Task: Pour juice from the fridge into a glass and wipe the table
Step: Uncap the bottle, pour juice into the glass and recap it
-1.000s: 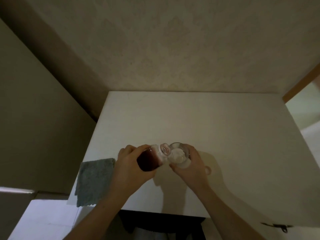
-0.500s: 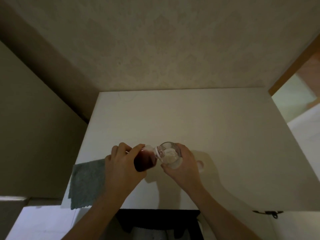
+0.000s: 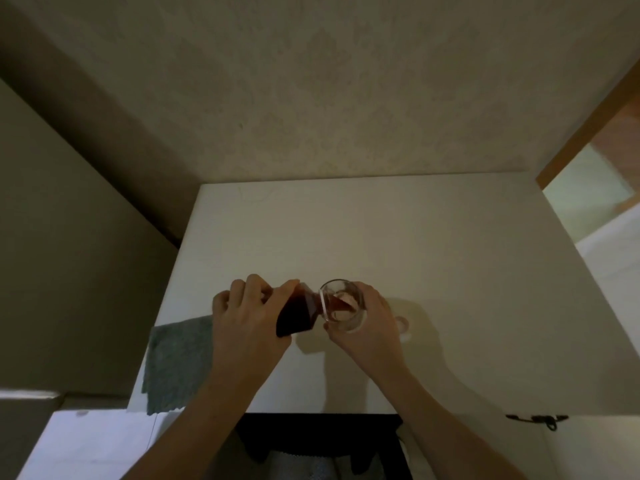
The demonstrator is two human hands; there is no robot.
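My left hand (image 3: 247, 318) grips a small clear bottle of dark red juice (image 3: 298, 315), tilted to the right with its neck over the rim of a clear glass (image 3: 343, 306). My right hand (image 3: 369, 325) wraps around the glass from the right and holds it just above the white table (image 3: 381, 237), tipped toward the bottle. Dark juice runs into the glass and a little pools inside it. A grey cloth (image 3: 176, 365) lies flat at the table's front left corner, partly over the edge.
A small round pale cap (image 3: 403, 325) lies on the table just right of my right hand. A patterned wall stands behind the table, a dark panel to the left, and a doorway opening at the far right. The table's front edge is close to my body.
The bottle has tipped further toward the glass and juice now flows into it. Both hands stayed together near the table's front; the camera view shifted slightly.
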